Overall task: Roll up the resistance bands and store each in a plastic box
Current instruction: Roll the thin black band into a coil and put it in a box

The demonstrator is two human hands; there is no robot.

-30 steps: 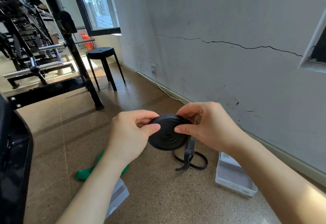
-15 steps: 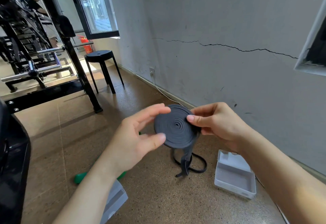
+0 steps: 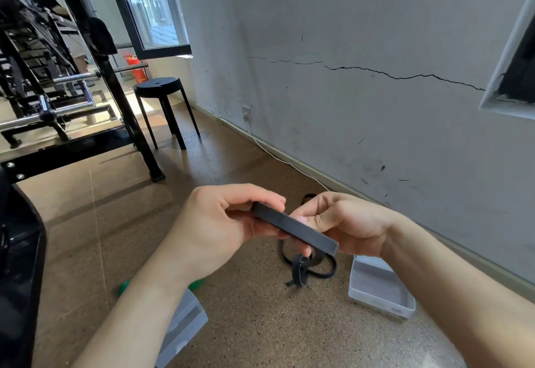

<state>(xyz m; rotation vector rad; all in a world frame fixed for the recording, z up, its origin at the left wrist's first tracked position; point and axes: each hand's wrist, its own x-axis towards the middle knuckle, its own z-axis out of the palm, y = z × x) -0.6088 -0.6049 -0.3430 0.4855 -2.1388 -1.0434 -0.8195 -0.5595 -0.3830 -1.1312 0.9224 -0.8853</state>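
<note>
- Our left forearm hides most of the green band (image 3: 125,287) and part of one plastic box (image 3: 185,324) at 7 o'clock.
- We hold the black band roll (image 3: 292,228) mid-air, edge-on, its long axis running 10 to 4 o'clock. Fingers of the left hand (image 3: 214,231) and right hand (image 3: 353,223) clamp it.
- Speckled brown floor (image 3: 254,324), cracked grey wall (image 3: 376,124), open box (image 3: 376,301) at 4 o'clock.

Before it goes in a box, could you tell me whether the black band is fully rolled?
Not fully: a loose tail trails from the roll down onto the floor.
</note>
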